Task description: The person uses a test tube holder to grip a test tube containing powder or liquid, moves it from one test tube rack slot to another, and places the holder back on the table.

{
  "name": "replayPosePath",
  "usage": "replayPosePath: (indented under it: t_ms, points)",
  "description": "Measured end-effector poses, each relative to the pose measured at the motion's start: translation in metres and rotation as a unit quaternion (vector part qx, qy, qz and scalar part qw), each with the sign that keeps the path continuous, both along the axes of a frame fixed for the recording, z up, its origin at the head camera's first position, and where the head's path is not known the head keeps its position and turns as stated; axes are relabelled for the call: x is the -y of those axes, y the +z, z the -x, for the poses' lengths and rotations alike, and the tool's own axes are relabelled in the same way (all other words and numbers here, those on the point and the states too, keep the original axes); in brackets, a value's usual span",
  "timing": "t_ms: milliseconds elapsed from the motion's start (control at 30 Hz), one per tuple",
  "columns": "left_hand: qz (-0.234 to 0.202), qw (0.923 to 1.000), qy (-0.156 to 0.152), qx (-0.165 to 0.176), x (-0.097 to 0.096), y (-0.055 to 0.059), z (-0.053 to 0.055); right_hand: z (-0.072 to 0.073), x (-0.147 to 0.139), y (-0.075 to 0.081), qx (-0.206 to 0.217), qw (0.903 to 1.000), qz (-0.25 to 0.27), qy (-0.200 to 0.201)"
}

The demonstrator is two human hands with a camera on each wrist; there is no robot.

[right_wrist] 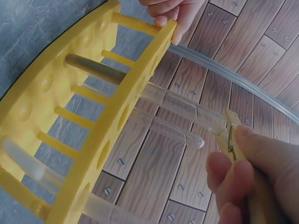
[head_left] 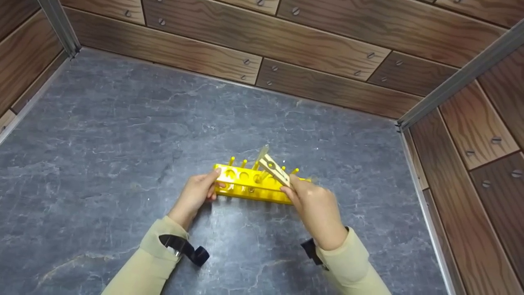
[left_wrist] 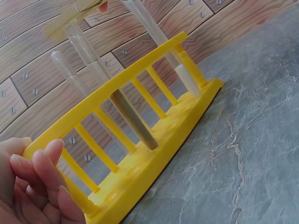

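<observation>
My left hand [head_left: 196, 190] grips the left end of a yellow test tube rack [head_left: 262, 196], thumb on its top bar. In my right hand [head_left: 317, 205] is a wooden test tube clamp [head_left: 275, 171], pinched between thumb and fingers. The clamp's jaws are at the mouth of a test tube with grey-brown contents [left_wrist: 135, 121], which stands in a middle hole; I cannot tell whether they grip the glass. A clear tube [right_wrist: 175, 131] with its rounded end up is behind it. At the rack's right end stands a tube with white contents [left_wrist: 188, 80].
The rack stands on a grey marbled tabletop [head_left: 135, 135]. Wood-patterned panels [head_left: 204, 41] wall in the back and both sides, with metal strips [head_left: 458, 73] at the corners. Yellow pegs [head_left: 232, 160] rise along the rack's rear.
</observation>
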State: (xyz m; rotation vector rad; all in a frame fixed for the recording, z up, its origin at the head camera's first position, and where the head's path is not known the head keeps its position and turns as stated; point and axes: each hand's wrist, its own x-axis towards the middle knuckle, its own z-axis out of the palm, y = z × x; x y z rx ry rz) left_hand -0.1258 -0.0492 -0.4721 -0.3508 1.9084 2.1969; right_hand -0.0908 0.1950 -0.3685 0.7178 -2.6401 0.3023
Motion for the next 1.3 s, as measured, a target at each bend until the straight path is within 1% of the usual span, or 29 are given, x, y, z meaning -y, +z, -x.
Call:
replayPosePath:
  t_ms: [133,333,433,533,867,1000,1200,1300]
  points:
    - [-0.004,1.0000,0.005,-0.001,-0.001,0.001,0.002,0.001,0.000,0.002,0.000,1.0000,0.005,-0.001]
    - [-0.005,1.0000,0.002,-0.001,0.000,0.002,0.004,0.002,-0.003,0.004,0.018,0.9996,0.011,-0.017]
    - [-0.006,1.0000,0.007,-0.002,0.001,0.002,0.005,0.002,-0.004,0.006,0.023,0.9994,0.014,-0.022]
    - [-0.005,0.9999,0.011,-0.002,0.003,0.002,0.006,0.003,-0.005,0.007,0.024,0.9994,0.016,-0.021]
    - [0.000,1.0000,0.006,-0.007,0.001,0.004,0.008,0.003,-0.010,0.010,0.025,0.9990,0.024,-0.027]
    - [0.003,1.0000,0.004,-0.007,0.001,0.003,0.007,0.002,-0.013,0.009,0.026,0.9988,0.027,-0.031]
    - [0.009,0.9999,0.002,-0.009,0.000,-0.004,0.003,-0.003,-0.019,0.005,0.033,0.9983,0.026,-0.041]
    - [0.007,0.9999,0.003,-0.010,0.000,-0.003,0.003,-0.004,-0.022,0.004,0.034,0.9983,0.018,-0.044]
